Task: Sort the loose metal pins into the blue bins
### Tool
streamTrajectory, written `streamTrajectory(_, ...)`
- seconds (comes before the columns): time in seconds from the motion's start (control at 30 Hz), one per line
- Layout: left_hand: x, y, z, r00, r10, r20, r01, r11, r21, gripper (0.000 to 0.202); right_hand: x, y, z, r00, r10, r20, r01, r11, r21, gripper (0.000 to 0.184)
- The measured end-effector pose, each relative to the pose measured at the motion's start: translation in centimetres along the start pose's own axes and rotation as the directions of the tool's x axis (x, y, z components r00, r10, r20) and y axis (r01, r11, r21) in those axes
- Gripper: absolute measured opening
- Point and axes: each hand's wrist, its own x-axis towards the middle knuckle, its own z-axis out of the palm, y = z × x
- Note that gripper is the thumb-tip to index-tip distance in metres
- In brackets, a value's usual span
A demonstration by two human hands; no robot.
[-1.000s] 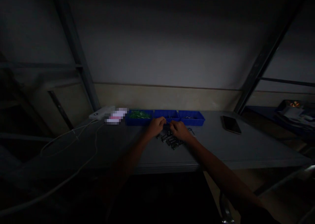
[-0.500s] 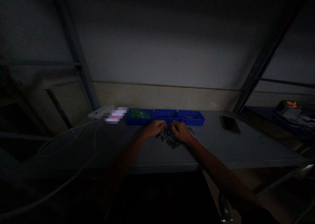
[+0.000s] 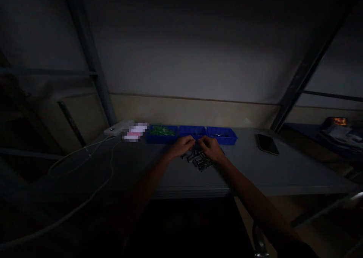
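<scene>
My left hand [image 3: 183, 145] and my right hand [image 3: 210, 147] face each other over the grey table, just in front of the blue bins. Both have fingers pinched together; whatever is between them is too small and dark to make out. Below and between the hands lies a loose pile of small dark metal cylinders [image 3: 200, 162], several of them showing. Behind my hands stands the middle blue bin [image 3: 193, 129], with a few small dark pieces inside. The right blue bin [image 3: 231, 140] holds thin shiny metal parts. Green plastic-wrapped pieces [image 3: 161, 130] fill the left blue bin [image 3: 159, 139].
A dark phone [image 3: 267, 144] lies on the table [image 3: 241, 171] to the right. At the left are a white device [image 3: 116, 129], a lit blurred screen [image 3: 136, 132] and a white cable [image 3: 111, 163] hanging over the front edge. Metal posts [image 3: 103, 95] frame both sides.
My hands have shifted slightly, with the right fingers raised and more of the cylinder pile uncovered. A thin piece seen between the fingers earlier is no longer distinct. The view has moved a little.
</scene>
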Motion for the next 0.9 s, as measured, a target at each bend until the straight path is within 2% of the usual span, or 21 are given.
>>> streamTrajectory(0.07,0.0,-0.1,0.2,1.000,-0.007,-0.025,0.007,1.000,0.022,0.022,0.2,0.4,-0.4,0.997,0.037,-0.072,-0.038,0.999,-0.012,0.030)
streamTrajectory(0.13,-0.1,-0.2,0.3,0.999,-0.005,-0.044,0.009,0.995,0.102,0.023,0.5,1.2,-1.2,0.974,0.110,-0.197,-0.119,0.992,-0.032,0.034)
streamTrajectory(0.2,-0.3,-0.1,0.5,0.999,0.027,-0.029,-0.019,0.976,0.219,0.023,0.8,2.3,-2.4,0.910,0.208,-0.359,-0.243,0.969,-0.054,0.038)
streamTrajectory(0.27,-0.5,0.1,0.7,0.998,0.065,0.011,-0.065,0.952,0.300,0.023,0.9,3.5,-3.6,0.812,0.302,-0.500,-0.380,0.923,-0.061,0.044)
streamTrajectory(0.3,-0.6,0.2,0.9,0.996,0.080,0.035,-0.087,0.944,0.317,0.023,0.9,4.1,-4.1,0.776,0.334,-0.536,-0.430,0.901,-0.061,0.047)
streamTrajectory(0.37,-0.9,0.6,1.3,0.992,0.100,0.073,-0.118,0.937,0.327,0.024,0.8,4.8,-4.8,0.740,0.370,-0.562,-0.490,0.869,-0.073,0.052)
streamTrajectory(0.47,-1.1,1.1,1.7,0.990,0.118,0.081,-0.139,0.929,0.344,0.022,0.5,4.9,-4.6,0.765,0.365,-0.530,-0.493,0.862,-0.118,0.053)
streamTrajectory(0.53,-1.1,1.4,1.7,0.991,0.123,0.050,-0.133,0.927,0.351,0.023,0.3,4.4,-3.9,0.823,0.330,-0.463,-0.450,0.875,-0.177,0.048)
streamTrajectory(0.63,-1.2,1.9,1.3,0.994,0.106,-0.031,-0.088,0.930,0.358,0.026,-0.4,3.6,-3.0,0.928,0.274,-0.252,-0.346,0.885,-0.311,0.037)
streamTrajectory(0.7,-1.3,2.1,0.9,0.993,0.090,-0.073,-0.057,0.927,0.371,0.028,-1.0,3.4,-2.8,0.969,0.226,-0.096,-0.246,0.885,-0.395,0.029)
streamTrajectory(0.77,-1.3,2.2,0.7,0.992,0.080,-0.095,-0.037,0.922,0.385,0.030,-1.8,3.5,-3.0,0.984,0.176,-0.006,-0.160,0.880,-0.448,0.023)
streamTrajectory(0.9,-1.3,2.0,0.8,0.990,0.095,-0.103,-0.051,0.928,0.369,0.023,-3.1,4.3,-3.4,0.989,0.123,0.083,-0.068,0.873,-0.483,0.017)
